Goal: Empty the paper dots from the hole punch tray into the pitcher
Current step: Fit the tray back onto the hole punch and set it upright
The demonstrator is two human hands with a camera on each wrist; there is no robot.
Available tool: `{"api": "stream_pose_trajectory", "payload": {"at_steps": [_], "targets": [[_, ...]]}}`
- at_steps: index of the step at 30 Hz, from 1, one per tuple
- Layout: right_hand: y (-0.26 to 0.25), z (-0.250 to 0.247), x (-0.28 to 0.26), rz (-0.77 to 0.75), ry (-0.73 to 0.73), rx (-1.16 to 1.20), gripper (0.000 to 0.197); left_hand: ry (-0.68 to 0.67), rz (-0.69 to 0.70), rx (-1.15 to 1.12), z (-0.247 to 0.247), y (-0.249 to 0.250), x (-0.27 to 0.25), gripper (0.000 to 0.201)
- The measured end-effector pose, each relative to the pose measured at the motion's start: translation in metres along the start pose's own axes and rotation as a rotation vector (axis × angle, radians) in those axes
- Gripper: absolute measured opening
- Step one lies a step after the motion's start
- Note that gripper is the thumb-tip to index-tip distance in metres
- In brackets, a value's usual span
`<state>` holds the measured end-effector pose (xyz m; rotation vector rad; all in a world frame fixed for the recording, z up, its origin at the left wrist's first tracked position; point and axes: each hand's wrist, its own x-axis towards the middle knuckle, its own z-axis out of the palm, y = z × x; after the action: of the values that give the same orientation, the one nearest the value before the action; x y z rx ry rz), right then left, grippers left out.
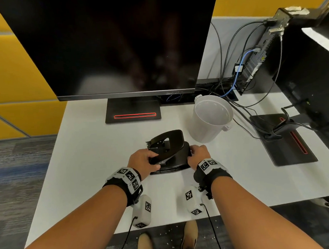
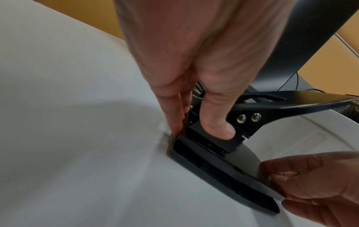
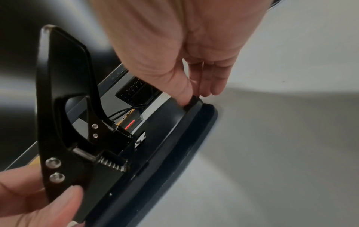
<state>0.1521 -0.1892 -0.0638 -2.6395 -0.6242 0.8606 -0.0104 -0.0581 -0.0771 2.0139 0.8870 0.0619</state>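
Matte white desk [image 1: 88,148], glossy black hole punch [image 1: 169,149] — both hands gripping, translucent round pitcher [image 1: 209,119]

Light: I see even overhead brightness | shadows: soft on desk [image 1: 88,148] | wrist views: blurred, edges bowed

Dark monitor [image 1: 112,42] on white desk [image 1: 84,148]; cables [image 1: 231,66] behind

Both hands [image 1: 142,161] [image 1: 199,154] apparently pinching
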Motion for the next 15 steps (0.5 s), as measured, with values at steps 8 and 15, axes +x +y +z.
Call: {"api": "stream_pose_trajectory", "payload": {"at_steps": [8,15], "targets": [[0.004,0.0,0.002,-0.037,-0.019,-0.06,0.031,-0.013,0.0,0.03,0.001,-0.002,-0.002,0.03],[-0.002,-0.004,0.005,-0.047,-0.039,-0.122,0.027,-0.131,-0.096,-0.064,-0.007,0.009,-0.001,0.035]]}}
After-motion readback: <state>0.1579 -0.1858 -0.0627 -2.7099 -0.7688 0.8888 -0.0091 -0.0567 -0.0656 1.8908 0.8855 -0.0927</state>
